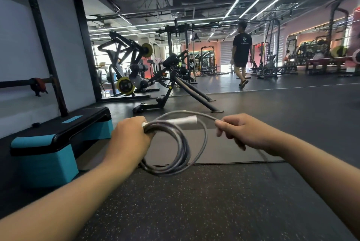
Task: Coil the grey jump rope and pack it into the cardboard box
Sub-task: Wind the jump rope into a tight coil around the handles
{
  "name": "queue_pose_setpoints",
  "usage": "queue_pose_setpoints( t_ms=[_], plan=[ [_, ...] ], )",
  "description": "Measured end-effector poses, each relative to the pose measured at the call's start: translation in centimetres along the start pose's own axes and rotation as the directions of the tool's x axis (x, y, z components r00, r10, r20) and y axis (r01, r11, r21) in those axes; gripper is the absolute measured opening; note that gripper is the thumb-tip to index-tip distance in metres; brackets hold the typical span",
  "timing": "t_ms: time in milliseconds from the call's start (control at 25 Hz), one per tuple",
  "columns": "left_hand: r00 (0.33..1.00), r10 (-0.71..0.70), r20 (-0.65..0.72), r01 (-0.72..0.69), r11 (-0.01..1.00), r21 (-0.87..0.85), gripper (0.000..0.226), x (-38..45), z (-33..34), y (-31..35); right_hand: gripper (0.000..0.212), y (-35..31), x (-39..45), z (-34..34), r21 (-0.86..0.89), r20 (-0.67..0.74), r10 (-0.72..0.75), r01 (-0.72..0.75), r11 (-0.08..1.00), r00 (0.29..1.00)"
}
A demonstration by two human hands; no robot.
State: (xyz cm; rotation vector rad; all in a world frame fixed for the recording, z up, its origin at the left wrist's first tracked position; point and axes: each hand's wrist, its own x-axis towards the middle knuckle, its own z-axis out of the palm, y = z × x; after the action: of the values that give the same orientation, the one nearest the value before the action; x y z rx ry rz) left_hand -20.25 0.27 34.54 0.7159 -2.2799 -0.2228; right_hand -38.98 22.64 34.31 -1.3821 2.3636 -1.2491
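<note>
The grey jump rope (175, 149) hangs in several loops between the two hands, above the speckled floor (194, 201). Its white handle (186, 119) lies almost level across the top of the coil, long axis left to right. Left hand (129, 139) fisted tight around the gathered loops. Right hand (240, 130) pinching the single strand, fingers curled closed. Blue step platform (48, 143) sits off left.

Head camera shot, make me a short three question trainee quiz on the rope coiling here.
1. True or false: the left hand holds the coiled loops of the grey jump rope.
2. Which hand pinches the free strand? A left, B right.
3. Fill in: the cardboard box is ____ in this view.

Key: 1 true. 2 B, the right hand grips the strand. 3 not visible.
</note>
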Motion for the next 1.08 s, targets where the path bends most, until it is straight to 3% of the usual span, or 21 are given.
queue_pose_setpoints(
  t_ms=[40, 120, 200, 240, 360, 480, 520, 560, 680, 720, 840, 960, 1000, 1080],
  plan=[
    [0.996, -0.088, -0.007, 0.087, 0.99, -0.108, 0.027, 0.0, 0.5, 0.5, 0.041, 0.0, 0.2, 1.1, 0.188, 0.016, 0.016, -0.019, 0.982, 1.0],
    [0.962, -0.272, -0.026, 0.254, 0.923, -0.288, 0.021, 0.5, 1.5, 1.4, 0.05, -0.5, 0.4, 3.3, 0.551, 0.074, 0.035, -0.07, 0.832, 0.997],
    [0.905, -0.425, -0.033, 0.374, 0.829, -0.417, 0.021, 1.0, 2.7, 2.4, 0.071, -1.4, 0.3, 5.2, 0.707, 0.082, -0.006, -0.054, 0.705, 0.997],
    [0.865, -0.501, -0.022, 0.432, 0.767, -0.475, 0.022, 1.1, 3.3, 3.0, 0.071, -2.0, 0.1, 6.2, 0.699, 0.039, -0.044, 0.004, 0.715, 0.998],
    [0.758, -0.649, 0.066, 0.545, 0.574, -0.611, 0.021, 0.9, 4.9, 4.7, 0.04, -3.9, -0.2, 9.2, 0.54, -0.166, -0.146, 0.214, 0.814, 0.975],
    [0.677, -0.703, 0.216, 0.588, 0.34, -0.734, 0.016, 0.1, 5.4, 5.9, 0.017, -4.7, 0.5, 10.8, 0.564, -0.377, -0.083, 0.3, 0.77, 0.922],
    [0.652, -0.706, 0.278, 0.607, 0.266, -0.749, 0.02, -0.3, 5.2, 6.1, 0.021, -4.9, 0.5, 10.9, 0.574, -0.408, -0.059, 0.306, 0.759, 0.911],
    [0.655, -0.682, 0.325, 0.631, 0.258, -0.732, 0.024, -0.7, 4.8, 6.2, 0.029, -5.0, 0.5, 10.8, 0.587, -0.417, -0.041, 0.304, 0.75, 0.908],
    [0.805, -0.491, 0.334, 0.585, 0.564, -0.582, 0.03, -1.5, 3.9, 5.2, 0.043, -5.0, 0.5, 9.4, 0.562, -0.382, -0.056, 0.28, 0.778, 0.922],
    [0.838, -0.404, 0.368, 0.546, 0.599, -0.586, 0.033, -1.7, 3.3, 5.0, 0.045, -4.9, 0.5, 8.7, 0.542, -0.352, -0.068, 0.263, 0.798, 0.933],
    [0.888, -0.231, 0.397, 0.458, 0.515, -0.724, 0.048, -1.3, 1.4, 4.6, 0.046, -4.7, 0.5, 7.3, 0.467, -0.215, -0.13, 0.219, 0.857, 0.968],
    [0.956, -0.053, 0.29, 0.266, 0.578, -0.771, 0.075, 0.2, 0.0, 4.0, 0.041, -4.7, 0.0, 6.3, 0.402, -0.038, -0.16, 0.162, 0.901, 0.986],
    [0.953, 0.03, 0.301, 0.222, 0.609, -0.762, 0.073, 0.6, -0.3, 3.7, 0.04, -4.8, 0.0, 5.9, 0.392, 0.004, -0.162, 0.147, 0.908, 0.987],
    [0.896, 0.15, 0.417, 0.229, 0.649, -0.726, 0.047, 0.8, -1.1, 3.4, 0.047, -4.8, 0.1, 4.8, 0.348, 0.082, -0.171, 0.132, 0.928, 0.982]
  ],
)
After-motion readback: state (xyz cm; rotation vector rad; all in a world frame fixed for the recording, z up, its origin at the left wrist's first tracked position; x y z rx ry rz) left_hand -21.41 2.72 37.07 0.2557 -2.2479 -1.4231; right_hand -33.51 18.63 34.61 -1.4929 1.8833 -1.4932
